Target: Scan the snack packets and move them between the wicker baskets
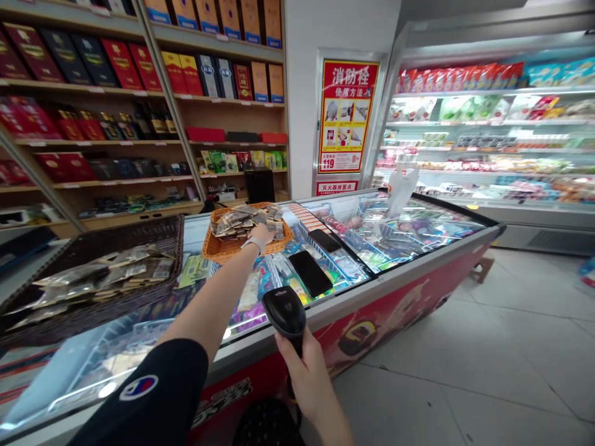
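Note:
My right hand (pixel 309 365) is wrapped around the handle of a black barcode scanner (pixel 283 310), its head pointing up and away from me. My left arm stretches forward over the freezer, and my left hand (pixel 262 233), with a pale band at the wrist, is in an orange wicker basket (pixel 218 246). Small flat packets (pixel 239 222) are heaped in that basket. The left fingers touch the packets at its right side; whether they grip one I cannot make out. Two dark phones lie on the glass: a nearer phone (pixel 310 273) and a farther phone (pixel 325 240).
A dark wicker tray (pixel 170 241) with more packets (pixel 106 272) stands at the left. Beneath everything runs a glass-topped chest freezer (pixel 334 316). A plastic bag (pixel 400 193) stands at its far end. Shelves of boxes (pixel 116 62) rise behind; a refrigerated display (pixel 483 142) is at the right.

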A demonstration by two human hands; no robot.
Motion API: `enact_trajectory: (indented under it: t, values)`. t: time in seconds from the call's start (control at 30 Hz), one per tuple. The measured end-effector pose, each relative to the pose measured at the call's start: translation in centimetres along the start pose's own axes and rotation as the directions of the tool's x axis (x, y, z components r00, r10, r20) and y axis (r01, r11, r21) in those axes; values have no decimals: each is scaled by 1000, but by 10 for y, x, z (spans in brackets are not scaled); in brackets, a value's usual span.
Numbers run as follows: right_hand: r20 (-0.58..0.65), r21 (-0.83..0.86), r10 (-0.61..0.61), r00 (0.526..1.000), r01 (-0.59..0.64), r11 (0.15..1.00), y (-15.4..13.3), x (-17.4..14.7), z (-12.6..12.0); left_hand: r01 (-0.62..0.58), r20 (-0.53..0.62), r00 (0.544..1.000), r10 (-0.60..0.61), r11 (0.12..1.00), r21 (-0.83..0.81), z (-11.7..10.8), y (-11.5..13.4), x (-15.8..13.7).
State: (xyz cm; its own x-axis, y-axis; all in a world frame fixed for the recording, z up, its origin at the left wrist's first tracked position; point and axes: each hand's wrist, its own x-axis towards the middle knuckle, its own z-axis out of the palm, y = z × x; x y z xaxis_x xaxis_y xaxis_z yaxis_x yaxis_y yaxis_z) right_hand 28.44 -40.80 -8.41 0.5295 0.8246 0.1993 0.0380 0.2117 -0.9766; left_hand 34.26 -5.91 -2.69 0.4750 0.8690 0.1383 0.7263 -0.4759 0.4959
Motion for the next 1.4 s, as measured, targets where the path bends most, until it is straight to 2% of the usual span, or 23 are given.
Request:
enact_trajectory:
  t: [0.17,0.27,0.4,0.5,0.63,0.77,0.9,1.03,1.23,1.4]
  values:
    - [-26,-11,14,1000,-14,1000,8,5,-5,45,-26,999,-47,997,-66,-4,5,-1]
    - [-35,-5,4,999,-4,1000,9,7,-3,16,-92,995,-34,981,-191,-20,3,-20]
    - [-50,15,-35,998,35,999,4,7,7,-93,-158,987,11,847,-523,-42,-14,-77]
    - [-6,7,-41,999,41,999,-1,6,19,-159,-212,977,27,753,-639,-50,-39,-132]
    - [94,-27,-36,995,39,999,-5,1,40,-111,-211,974,-83,635,-765,-45,-81,-196]
    - [171,-105,-15,985,34,994,-2,-7,61,-42,-212,955,-209,610,-791,-32,-117,-236]
    - [198,-212,45,979,-1,977,5,-13,75,5,-195,942,-272,594,-804,-21,-137,-252]
    - [189,-263,61,980,-9,965,7,-15,80,13,-197,925,-325,544,-839,-17,-142,-255]
    - [212,-307,98,972,-29,951,4,-14,82,-37,-168,950,-263,441,-897,-17,-140,-256]
    - [213,-309,79,974,-10,951,2,-13,83,-21,-152,949,-275,428,-904,-19,-139,-257]
